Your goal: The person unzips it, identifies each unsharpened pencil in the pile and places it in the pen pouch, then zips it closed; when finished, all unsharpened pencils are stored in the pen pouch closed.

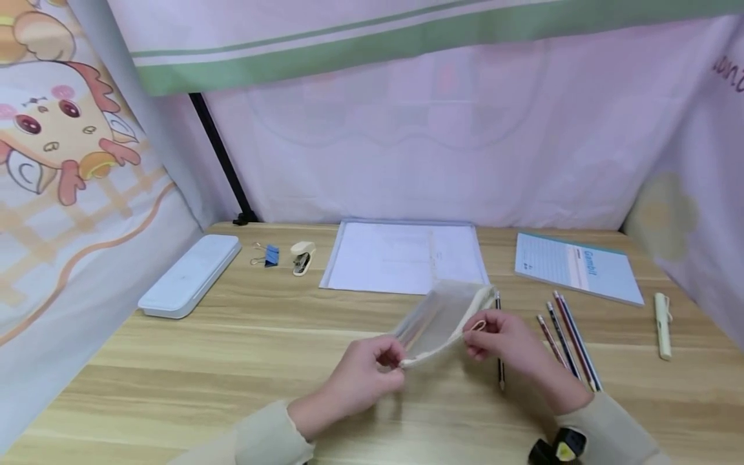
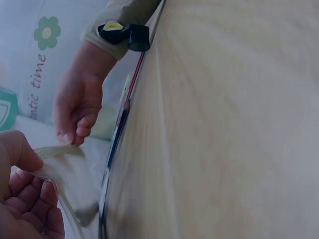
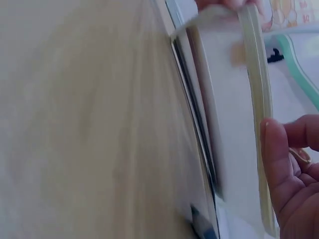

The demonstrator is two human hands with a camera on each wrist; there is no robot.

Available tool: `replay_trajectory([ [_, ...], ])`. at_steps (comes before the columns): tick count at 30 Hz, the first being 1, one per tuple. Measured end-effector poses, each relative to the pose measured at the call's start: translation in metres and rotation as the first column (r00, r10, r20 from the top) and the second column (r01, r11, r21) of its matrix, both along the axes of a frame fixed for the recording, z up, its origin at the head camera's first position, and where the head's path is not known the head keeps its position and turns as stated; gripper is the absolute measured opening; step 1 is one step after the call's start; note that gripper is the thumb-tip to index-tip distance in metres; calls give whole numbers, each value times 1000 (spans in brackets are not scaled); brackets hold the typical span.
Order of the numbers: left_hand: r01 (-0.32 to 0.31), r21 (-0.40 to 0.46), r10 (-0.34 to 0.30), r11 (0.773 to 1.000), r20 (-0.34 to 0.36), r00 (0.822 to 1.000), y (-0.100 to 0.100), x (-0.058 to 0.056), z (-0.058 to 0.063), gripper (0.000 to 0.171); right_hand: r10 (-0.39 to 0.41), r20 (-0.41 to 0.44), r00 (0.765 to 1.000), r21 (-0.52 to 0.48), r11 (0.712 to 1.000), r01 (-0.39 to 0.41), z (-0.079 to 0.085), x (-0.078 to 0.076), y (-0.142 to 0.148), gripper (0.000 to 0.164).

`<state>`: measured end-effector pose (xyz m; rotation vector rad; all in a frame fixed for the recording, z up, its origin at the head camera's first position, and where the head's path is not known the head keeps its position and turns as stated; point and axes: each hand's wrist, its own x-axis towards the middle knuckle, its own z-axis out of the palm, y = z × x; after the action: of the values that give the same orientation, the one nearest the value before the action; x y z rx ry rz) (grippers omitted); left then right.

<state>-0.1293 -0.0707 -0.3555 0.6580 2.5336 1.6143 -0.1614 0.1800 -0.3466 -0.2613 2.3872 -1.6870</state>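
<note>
A see-through zip pouch (image 1: 444, 310) with a cream zipper edge (image 3: 258, 89) is held tilted above the wooden table. My left hand (image 1: 363, 371) pinches its near left corner, thumb over curled fingers, as the left wrist view also shows. Further along the zipper, my right hand (image 1: 502, 336) pinches the edge close to a small looped pull (image 1: 478, 325). Slim brownish lengths show through the clear side of the pouch. A dark pencil (image 1: 501, 374) lies on the table just under my right hand, partly hidden by it.
Several pencils (image 1: 569, 336) lie right of my right arm. Beyond are a notebook (image 1: 581, 265), a pale pen (image 1: 662, 326) and a white sheet-like board (image 1: 401, 255). At left sit a white case (image 1: 192, 274), a blue binder clip (image 1: 270, 254) and a small stapler (image 1: 302, 257).
</note>
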Motion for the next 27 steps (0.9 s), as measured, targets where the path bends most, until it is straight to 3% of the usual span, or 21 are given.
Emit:
replay_trajectory([
  [6,-61,-69,63,996,17,998,-24,-6,4,15,-130,-60,990,87,987,135,2,-10,27,21],
  [9,-89,-84,92,992,26,995,-37,-10,3,16,-156,-65,986,94,982,162,2,-11,38,20],
  [14,-113,-102,115,988,13,993,-50,-17,3,15,-127,-57,990,87,988,131,3,-11,42,21],
  [22,-99,-125,99,987,-6,995,-53,-16,5,15,-126,-68,990,80,988,131,5,-7,44,21],
  [27,-192,-83,194,978,22,981,-54,-19,5,16,-49,-10,999,63,997,49,0,-8,46,20],
])
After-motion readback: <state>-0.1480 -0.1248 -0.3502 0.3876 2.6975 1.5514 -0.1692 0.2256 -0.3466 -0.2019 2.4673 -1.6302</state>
